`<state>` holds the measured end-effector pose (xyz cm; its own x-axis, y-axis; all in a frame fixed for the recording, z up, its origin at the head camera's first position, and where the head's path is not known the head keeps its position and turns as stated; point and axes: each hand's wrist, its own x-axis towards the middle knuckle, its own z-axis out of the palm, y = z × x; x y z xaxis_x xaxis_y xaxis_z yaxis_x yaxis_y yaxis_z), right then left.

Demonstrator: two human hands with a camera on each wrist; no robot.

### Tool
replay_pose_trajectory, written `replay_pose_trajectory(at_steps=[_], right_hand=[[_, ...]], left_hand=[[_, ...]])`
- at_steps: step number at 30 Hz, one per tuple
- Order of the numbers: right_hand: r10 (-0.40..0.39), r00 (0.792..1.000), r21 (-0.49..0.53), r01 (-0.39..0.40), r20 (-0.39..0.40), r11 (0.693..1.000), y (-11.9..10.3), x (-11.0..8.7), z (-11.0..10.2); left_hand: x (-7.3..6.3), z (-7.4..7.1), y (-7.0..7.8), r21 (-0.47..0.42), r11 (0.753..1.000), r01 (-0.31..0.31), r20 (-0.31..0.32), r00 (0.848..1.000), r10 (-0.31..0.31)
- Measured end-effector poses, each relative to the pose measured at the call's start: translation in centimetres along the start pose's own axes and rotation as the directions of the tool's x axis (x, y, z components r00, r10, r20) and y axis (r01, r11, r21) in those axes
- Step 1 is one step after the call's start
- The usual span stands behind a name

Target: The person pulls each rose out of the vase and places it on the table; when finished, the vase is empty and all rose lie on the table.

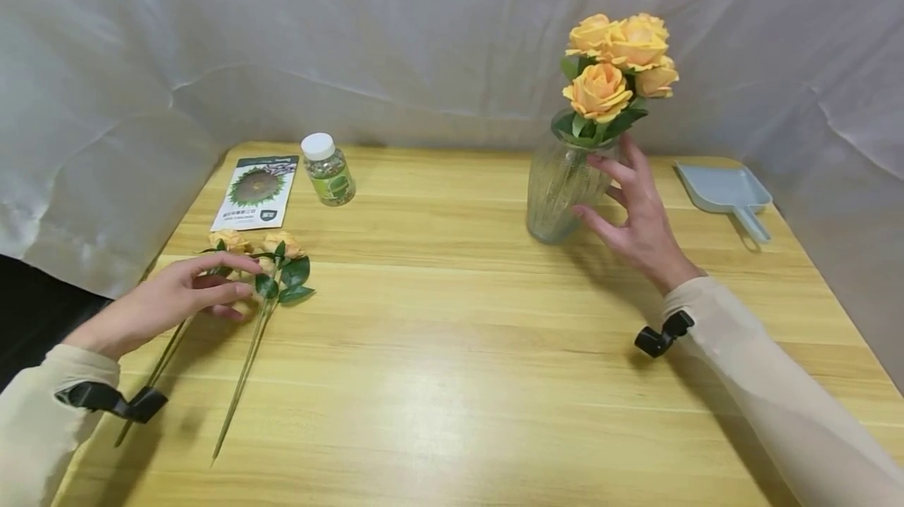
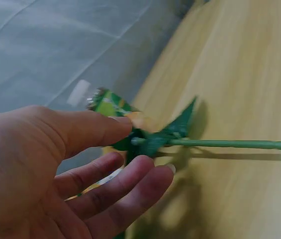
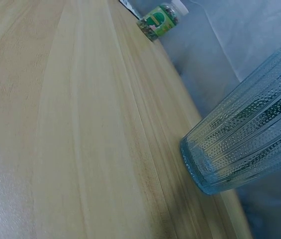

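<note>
The fingers of the left hand (image 1: 180, 295) are loosely bent, thumb and fingertips apart beside the leaves of the loose yellow-orange roses (image 1: 291, 242); nothing looks pinched between them, though I can't tell whether they brush a leaf. These roses lie along the left edge of the worktop (image 1: 438, 319), stems running back toward the near left corner. They look artificial, so I'd expect them to be light, with stiff, wiry stems and softer, easily crushed petals; the place to take hold is the bare stem just below the leaves.

Farther off, right of the middle and close to the far edge, the right hand (image 1: 641, 224) has its fingers curved round the side of a ribbed glass vase (image 1: 554, 193), thumb set lower down. The vase stands upright, a bunch of matching roses (image 1: 632, 48) in its mouth. I'd judge it heavier, hard and breakable, perhaps top-heavy; the pebbled ribs should help the grip, and a firm hold round the body would be safest.

Toward the far left corner lie a seed packet (image 1: 256, 189) and, beside it, a white-capped bottle (image 1: 329, 173); a pale blue dustpan (image 1: 730, 187) sits at the far right corner.
</note>
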<state>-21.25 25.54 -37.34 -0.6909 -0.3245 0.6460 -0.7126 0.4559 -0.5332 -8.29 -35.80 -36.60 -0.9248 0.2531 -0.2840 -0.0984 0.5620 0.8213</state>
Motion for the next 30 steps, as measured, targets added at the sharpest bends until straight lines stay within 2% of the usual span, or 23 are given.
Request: replay_pose_trajectory(at_steps=[7, 12, 15, 21, 27, 30], right_hand=[[-0.001, 1.0, -0.012, 0.0, -0.005, 1.0, -0.1, 0.2, 0.1], [0.008, 1.0, -0.009, -0.008, -0.005, 1.0, -0.2, 0.1, 0.1], [0.013, 1.0, -0.01, -0.013, -0.005, 1.0, -0.2, 0.0, 0.1], [0.009, 1.0, -0.013, -0.009, -0.008, 1.0, -0.1, -0.1, 0.2], [0.005, 1.0, -0.01, -0.006, -0.009, 1.0, 0.0, -0.1, 0.3], [0.004, 1.0, -0.012, -0.004, -0.009, 1.0, 0.0, -0.1, 0.3]], left_hand=[[-1.1, -2.3, 1.5, 0.147, 0.989, 0.006, -0.06, 0.998, 0.003], [-0.6, -2.6, 3.6, 0.19, 0.981, -0.023, -0.087, 0.995, 0.04], [0.2, -1.9, 4.9, 0.177, 0.984, -0.036, -0.098, 0.994, 0.053], [2.8, 0.3, 7.1, 0.083, 0.989, -0.124, -0.039, 0.991, 0.128], [5.5, 2.7, 10.0, 0.07, 0.987, -0.145, -0.032, 0.988, 0.148], [7.0, 3.8, 11.7, 0.06, 0.983, -0.176, -0.016, 0.984, 0.178]])
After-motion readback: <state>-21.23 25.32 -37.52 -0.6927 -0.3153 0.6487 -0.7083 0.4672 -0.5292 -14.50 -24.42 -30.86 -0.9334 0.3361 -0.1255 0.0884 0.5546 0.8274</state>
